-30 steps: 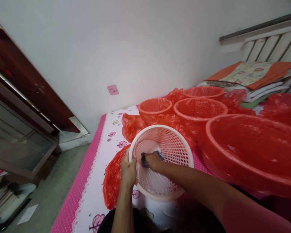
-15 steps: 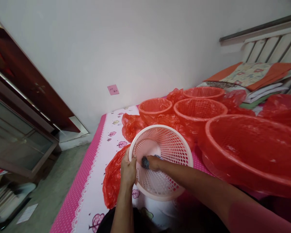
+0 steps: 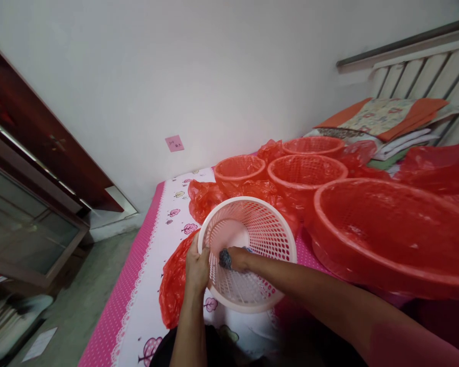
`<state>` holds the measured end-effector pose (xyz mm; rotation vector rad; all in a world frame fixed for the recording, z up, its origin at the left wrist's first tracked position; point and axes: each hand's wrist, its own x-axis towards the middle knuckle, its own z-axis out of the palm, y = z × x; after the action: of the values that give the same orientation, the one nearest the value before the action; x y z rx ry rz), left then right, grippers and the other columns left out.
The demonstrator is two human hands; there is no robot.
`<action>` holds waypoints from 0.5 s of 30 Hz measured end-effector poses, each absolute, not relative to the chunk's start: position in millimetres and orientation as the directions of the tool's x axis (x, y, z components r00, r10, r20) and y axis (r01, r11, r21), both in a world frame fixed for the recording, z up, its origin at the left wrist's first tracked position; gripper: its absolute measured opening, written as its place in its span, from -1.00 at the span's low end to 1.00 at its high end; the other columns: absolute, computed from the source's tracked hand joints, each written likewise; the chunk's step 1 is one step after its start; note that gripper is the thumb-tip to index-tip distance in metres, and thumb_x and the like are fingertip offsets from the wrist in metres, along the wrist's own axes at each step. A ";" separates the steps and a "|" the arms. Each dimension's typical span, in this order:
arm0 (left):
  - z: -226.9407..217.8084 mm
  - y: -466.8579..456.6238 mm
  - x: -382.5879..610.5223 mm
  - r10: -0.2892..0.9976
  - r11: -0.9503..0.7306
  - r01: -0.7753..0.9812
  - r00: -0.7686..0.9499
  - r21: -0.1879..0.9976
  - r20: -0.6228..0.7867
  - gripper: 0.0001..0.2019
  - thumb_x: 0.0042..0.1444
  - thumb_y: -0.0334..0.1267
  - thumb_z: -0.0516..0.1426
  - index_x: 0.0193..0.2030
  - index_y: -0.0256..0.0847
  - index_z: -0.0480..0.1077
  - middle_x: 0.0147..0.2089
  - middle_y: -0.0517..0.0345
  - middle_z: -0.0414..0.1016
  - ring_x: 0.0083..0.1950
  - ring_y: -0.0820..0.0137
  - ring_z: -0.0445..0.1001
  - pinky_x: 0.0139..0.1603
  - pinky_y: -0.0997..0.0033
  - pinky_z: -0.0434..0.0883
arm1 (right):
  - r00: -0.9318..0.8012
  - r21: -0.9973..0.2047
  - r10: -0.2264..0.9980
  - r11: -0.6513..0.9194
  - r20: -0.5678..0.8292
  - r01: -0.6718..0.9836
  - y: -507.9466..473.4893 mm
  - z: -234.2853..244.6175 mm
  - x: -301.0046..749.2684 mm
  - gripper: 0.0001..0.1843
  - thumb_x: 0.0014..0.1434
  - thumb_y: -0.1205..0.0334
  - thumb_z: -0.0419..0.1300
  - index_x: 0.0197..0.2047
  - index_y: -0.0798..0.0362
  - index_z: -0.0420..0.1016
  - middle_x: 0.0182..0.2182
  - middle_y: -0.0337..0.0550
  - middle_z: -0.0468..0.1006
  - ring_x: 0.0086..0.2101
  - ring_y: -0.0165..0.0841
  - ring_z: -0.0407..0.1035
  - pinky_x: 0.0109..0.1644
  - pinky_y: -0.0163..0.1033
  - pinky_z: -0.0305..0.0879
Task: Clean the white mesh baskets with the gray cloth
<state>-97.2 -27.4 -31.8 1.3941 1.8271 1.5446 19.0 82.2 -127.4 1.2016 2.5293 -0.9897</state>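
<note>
Your right hand clamps bunched grey cloth inside the tilted perforated basket. Your left hand grips its left rim.

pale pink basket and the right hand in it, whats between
In the head view, a bunched grey-blue cloth, held in the right hand, seems to lie between it and the wall of the pale pink basket; the exact contact is hidden.
</note>
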 end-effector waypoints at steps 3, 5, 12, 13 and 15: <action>-34.9 -25.6 -100.5 0.843 -0.075 0.435 -0.453 0.897 0.290 -0.52 0.19 -0.18 0.12 0.24 -0.13 0.53 0.31 -0.02 0.64 0.37 0.13 0.55 0.46 0.13 0.38 | -0.679 -0.529 0.632 0.456 -0.373 0.715 78.1 -118.4 21.5 -0.75 0.39 0.09 0.37 -0.03 0.11 0.61 -0.09 -0.10 0.68 -0.12 -0.23 0.59 0.01 -0.04 0.56; -36.2 -24.6 -102.4 0.842 -0.069 0.442 -0.456 0.894 0.290 -0.53 0.21 -0.14 0.14 0.24 -0.13 0.52 0.33 -0.04 0.63 0.38 0.12 0.55 0.48 0.12 0.36 | -0.682 -0.555 0.649 0.449 -0.337 0.700 73.0 -114.3 25.9 -0.79 0.31 0.16 0.43 -0.08 0.10 0.63 -0.16 -0.09 0.70 -0.14 -0.22 0.60 -0.05 -0.13 0.52; -38.2 -22.1 -107.0 0.840 -0.083 0.448 -0.449 0.890 0.305 -0.55 0.21 -0.12 0.15 0.21 -0.14 0.53 0.29 -0.11 0.64 0.35 0.07 0.56 0.47 0.02 0.37 | -0.640 -0.622 0.724 0.383 -0.256 0.683 45.5 -110.5 50.5 -0.65 0.08 0.38 0.41 -0.02 0.05 0.64 -0.19 -0.09 0.76 -0.24 -0.17 0.61 -0.27 -0.28 0.34; -38.6 -22.0 -108.2 0.839 -0.081 0.449 -0.451 0.890 0.304 -0.55 0.21 -0.13 0.15 0.21 -0.15 0.53 0.28 -0.11 0.64 0.34 0.06 0.57 0.47 0.00 0.37 | -0.634 -0.633 0.736 0.378 -0.238 0.676 40.7 -109.5 54.1 -0.60 0.08 0.38 0.41 0.02 0.05 0.63 -0.15 -0.07 0.76 -0.22 -0.16 0.62 -0.25 -0.27 0.34; -39.7 -22.0 -111.0 0.842 -0.077 0.442 -0.451 0.894 0.296 -0.54 0.20 -0.13 0.15 0.22 -0.16 0.52 0.28 -0.12 0.64 0.31 0.04 0.58 0.45 -0.03 0.39 | -0.626 -0.661 0.756 0.374 -0.189 0.651 30.1 -106.4 60.9 -0.57 0.08 0.39 0.39 0.05 0.05 0.62 -0.08 -0.04 0.75 -0.14 -0.14 0.62 -0.18 -0.25 0.35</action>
<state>-111.0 -22.0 -39.7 1.3842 1.8451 1.5395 60.9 30.1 -106.4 1.4043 2.7215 -1.1954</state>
